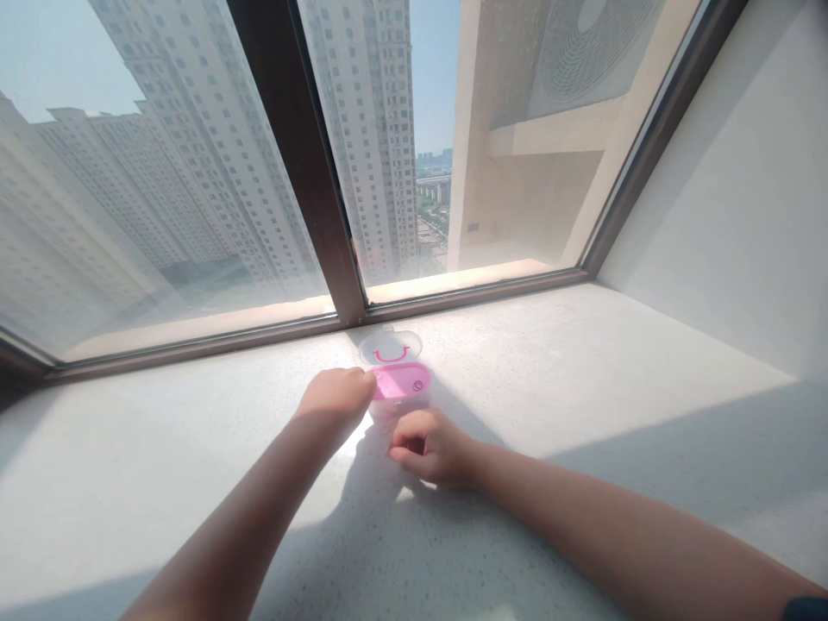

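A small oval plastic box [404, 379] with a pink top and clear lower walls stands on the white windowsill. Its clear lid [390, 348], marked with a pink curved line, is raised behind it toward the window. At the box's left end, my left hand [337, 392] is closed on the rim, its fingertips partly hidden. My right hand [430, 446] rests just in front of the box, low on the sill. Its thumb and forefinger are curled together in a pinch, and whatever may be between them cannot be made out.
The speckled white windowsill [194, 448] spreads around both arms, with sunlight and shadow across it. A brown window frame [349, 293] runs close behind the box. To the right rises a white wall [724, 216]. Tall buildings and an outdoor fan unit show beyond the glass.
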{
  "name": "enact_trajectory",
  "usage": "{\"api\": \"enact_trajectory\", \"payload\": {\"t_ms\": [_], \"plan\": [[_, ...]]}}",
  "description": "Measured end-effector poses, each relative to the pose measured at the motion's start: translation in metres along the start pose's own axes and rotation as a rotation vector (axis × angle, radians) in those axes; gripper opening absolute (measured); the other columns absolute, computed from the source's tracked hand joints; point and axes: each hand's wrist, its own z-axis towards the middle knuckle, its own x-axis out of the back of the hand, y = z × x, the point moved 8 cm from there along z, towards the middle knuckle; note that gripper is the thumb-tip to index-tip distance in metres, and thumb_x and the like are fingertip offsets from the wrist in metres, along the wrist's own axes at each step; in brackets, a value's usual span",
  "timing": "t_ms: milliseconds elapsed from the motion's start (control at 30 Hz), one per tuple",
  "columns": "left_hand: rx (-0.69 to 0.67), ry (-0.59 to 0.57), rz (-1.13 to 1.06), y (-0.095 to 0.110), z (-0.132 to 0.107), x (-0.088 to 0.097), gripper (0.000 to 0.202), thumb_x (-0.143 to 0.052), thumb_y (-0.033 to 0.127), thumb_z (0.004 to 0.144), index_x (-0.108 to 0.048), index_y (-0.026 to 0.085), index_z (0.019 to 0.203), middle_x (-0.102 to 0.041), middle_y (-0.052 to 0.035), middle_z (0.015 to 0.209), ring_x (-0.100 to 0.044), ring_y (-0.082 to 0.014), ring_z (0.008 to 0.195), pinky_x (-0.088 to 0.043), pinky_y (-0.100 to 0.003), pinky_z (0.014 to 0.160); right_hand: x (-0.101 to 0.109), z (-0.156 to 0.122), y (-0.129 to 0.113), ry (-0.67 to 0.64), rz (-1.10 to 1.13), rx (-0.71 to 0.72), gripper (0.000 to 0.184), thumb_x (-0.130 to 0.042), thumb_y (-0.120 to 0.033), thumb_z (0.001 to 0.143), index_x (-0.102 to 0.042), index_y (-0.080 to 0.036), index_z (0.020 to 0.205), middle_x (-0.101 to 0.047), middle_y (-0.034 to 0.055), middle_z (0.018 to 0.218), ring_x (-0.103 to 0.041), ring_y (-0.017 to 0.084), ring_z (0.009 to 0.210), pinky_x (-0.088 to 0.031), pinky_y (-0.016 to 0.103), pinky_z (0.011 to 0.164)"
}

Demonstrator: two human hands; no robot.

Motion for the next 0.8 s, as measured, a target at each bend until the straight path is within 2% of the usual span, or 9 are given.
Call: {"api": "enact_trajectory", "payload": {"t_ms": [267, 500, 567, 667, 800], "plan": [[-0.026, -0.076, 0.036, 0.007, 0.002, -0.003, 0.026, -0.044, 0.004, 0.08, -0.069, 0.011, 0.082, -0.071, -0.0162, 0.082, -0.069, -0.0298, 0.077, -0.048, -0.035, 0.061, 0.0, 0.001, 0.003, 0.0, 0.007, -0.001, 0.014, -0.057, -0.014, 0.073, -0.055, -0.016, 0.059, -0.051, -0.0019, 0.054, -0.045, 0.011, 0.05, -0.036, 0.022, 0.049], [-0.05, -0.105, 0.06, 0.01, -0.004, 0.002, 0.023, -0.046, 0.008, 0.082, -0.068, 0.012, 0.08, -0.07, -0.014, 0.081, -0.068, -0.0263, 0.075, -0.045, -0.03, 0.059, -0.001, 0.0, 0.005, -0.004, 0.005, -0.014, 0.014, -0.057, -0.012, 0.071, -0.055, -0.015, 0.058, -0.05, -0.0021, 0.054, -0.046, 0.01, 0.051, -0.036, 0.022, 0.051], [-0.068, -0.071, 0.063, 0.008, -0.007, 0.003, 0.024, -0.044, 0.009, 0.084, -0.067, 0.013, 0.082, -0.07, -0.0129, 0.08, -0.067, -0.0255, 0.072, -0.043, -0.03, 0.058, 0.0, 0.0, 0.006, 0.001, -0.02, -0.019, 0.014, -0.057, -0.012, 0.071, -0.056, -0.015, 0.058, -0.052, -0.0018, 0.054, -0.046, 0.01, 0.052, -0.036, 0.022, 0.051], [-0.082, 0.057, 0.05, 0.002, -0.015, 0.008, 0.024, -0.042, 0.007, 0.083, -0.064, 0.014, 0.079, -0.068, -0.0097, 0.075, -0.064, -0.0234, 0.067, -0.039, -0.029, 0.055, 0.006, -0.001, 0.011, 0.067, -0.123, -0.086, 0.012, -0.056, -0.011, 0.072, -0.061, -0.015, 0.061, -0.055, -0.0011, 0.055, -0.046, 0.01, 0.051, -0.035, 0.022, 0.051], [-0.035, 0.16, -0.058, -0.006, -0.031, 0.007, 0.024, -0.041, 0.012, 0.085, -0.061, 0.016, 0.071, -0.063, -0.0057, 0.067, -0.059, -0.0198, 0.059, -0.034, -0.028, 0.052, 0.011, -0.005, 0.021, 0.099, -0.321, -0.223, 0.016, -0.056, -0.012, 0.075, -0.071, -0.015, 0.081, -0.064, 0.0018, 0.063, -0.05, 0.012, 0.054, -0.037, 0.024, 0.054]]}}
